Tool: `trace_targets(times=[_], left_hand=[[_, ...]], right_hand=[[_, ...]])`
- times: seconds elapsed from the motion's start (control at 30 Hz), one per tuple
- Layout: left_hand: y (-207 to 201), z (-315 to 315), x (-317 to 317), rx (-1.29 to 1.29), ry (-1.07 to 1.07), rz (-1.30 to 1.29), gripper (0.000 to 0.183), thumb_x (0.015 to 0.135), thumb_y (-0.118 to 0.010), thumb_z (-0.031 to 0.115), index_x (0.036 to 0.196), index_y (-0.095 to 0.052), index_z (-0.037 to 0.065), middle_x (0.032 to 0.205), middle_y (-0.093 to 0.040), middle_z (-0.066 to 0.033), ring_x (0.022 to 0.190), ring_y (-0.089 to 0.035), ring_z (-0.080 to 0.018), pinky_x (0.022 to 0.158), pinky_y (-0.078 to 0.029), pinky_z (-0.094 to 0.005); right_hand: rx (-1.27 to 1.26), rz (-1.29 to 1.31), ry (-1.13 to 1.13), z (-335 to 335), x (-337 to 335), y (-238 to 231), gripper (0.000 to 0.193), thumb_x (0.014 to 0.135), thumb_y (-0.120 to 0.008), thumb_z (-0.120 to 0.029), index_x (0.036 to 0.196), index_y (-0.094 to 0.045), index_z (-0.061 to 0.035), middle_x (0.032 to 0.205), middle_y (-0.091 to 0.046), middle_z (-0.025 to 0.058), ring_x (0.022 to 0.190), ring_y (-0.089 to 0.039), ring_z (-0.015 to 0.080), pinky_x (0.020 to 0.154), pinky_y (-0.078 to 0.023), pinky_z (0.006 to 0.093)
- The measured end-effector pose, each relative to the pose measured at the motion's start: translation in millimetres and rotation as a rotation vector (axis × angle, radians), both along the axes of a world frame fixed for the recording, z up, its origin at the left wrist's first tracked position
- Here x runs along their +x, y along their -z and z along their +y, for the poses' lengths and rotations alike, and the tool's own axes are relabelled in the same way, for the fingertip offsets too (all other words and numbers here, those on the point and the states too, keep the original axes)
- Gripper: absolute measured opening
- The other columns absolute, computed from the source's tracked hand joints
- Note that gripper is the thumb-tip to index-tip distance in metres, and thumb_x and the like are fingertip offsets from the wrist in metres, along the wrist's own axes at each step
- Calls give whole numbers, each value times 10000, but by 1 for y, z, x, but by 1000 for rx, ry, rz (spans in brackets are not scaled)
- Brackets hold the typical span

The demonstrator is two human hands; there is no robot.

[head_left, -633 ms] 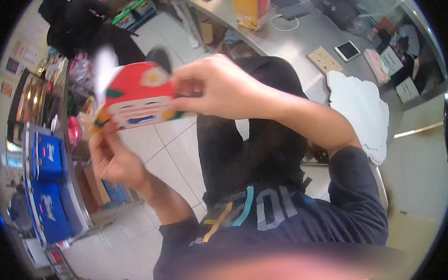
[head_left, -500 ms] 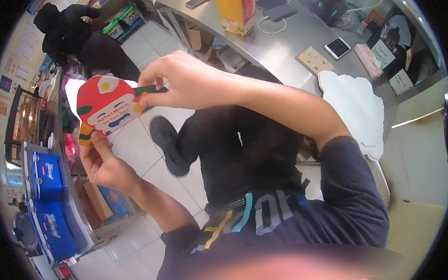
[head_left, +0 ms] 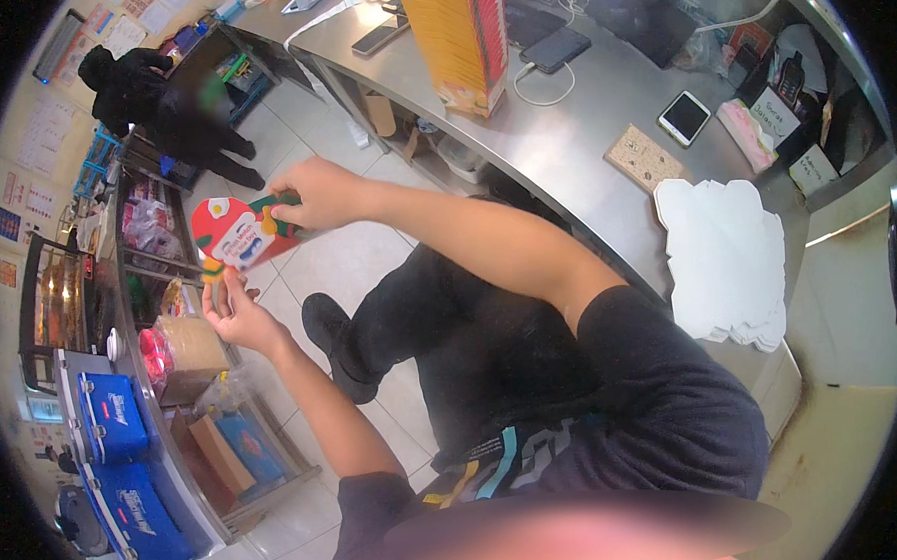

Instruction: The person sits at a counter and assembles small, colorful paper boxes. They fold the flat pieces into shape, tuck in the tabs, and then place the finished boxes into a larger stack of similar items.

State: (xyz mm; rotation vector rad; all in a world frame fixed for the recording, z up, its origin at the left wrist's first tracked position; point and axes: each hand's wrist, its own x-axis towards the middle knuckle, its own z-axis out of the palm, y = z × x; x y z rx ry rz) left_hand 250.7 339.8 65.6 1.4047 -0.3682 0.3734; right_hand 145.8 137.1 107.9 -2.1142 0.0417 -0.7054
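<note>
A red printed cardboard food carton (head_left: 245, 241) with a fried-egg picture, green patches and a white panel is in the air in front of me, over the floor. My right hand (head_left: 325, 195) pinches its right edge, fingers closed on the green flap. Below, my left hand (head_left: 242, 314) grips the lower left corner at a yellow tab, thumb up against the board. Whether the carton is folded flat or partly opened I cannot tell. On the metal table to the right lies a stack of flat white cardboard sheets (head_left: 725, 260) with wavy edges.
Upright on the steel table (head_left: 591, 114) stands a yellow and red stack of cartons (head_left: 453, 45). Phones (head_left: 684, 118), a cable and a speckled slab (head_left: 646, 158) lie nearby. Blue cooler boxes (head_left: 128, 509) line the left counter. Another person (head_left: 165, 102) in black bends at the far left.
Both hands have moved right and slightly down in the view with the carton, still gripping it. The view has shifted, showing more of the left shelves. The other person's legs show more fully.
</note>
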Motion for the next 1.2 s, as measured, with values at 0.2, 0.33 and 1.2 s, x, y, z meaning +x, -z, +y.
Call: trace_targets(times=[0.2, 0.33, 1.2], left_hand=[[12, -12, -29, 271, 207, -159, 441, 981, -712, 74, 1392, -570, 4, 1451, -567, -168, 1174, -647, -211, 914, -566, -356], [19, -38, -41, 427, 219, -355, 541, 968, -727, 101, 1477, -552, 49, 1456, -587, -131, 1318, -576, -259, 991, -536, -417], [19, -43, -5, 547, 204, -321, 473, 877, -819, 137, 1331, -700, 82, 1295, -693, -96, 1121, -685, -236, 909, -550, -357]], right_hand=[[-37, -155, 124, -5, 4, 25, 244, 907, -700, -241, 1026, -760, -37, 934, -741, 208, 899, -699, 408, 814, -542, 485], [-8, -150, -63, -6, 9, 41, 231, 906, -695, -196, 1045, -739, -16, 983, -730, 210, 944, -692, 401, 837, -535, 478], [630, 195, -393, -29, 21, 57, 333, 952, -768, -214, 1205, -696, -9, 1070, -777, 92, 965, -712, 134, 860, -573, 313]])
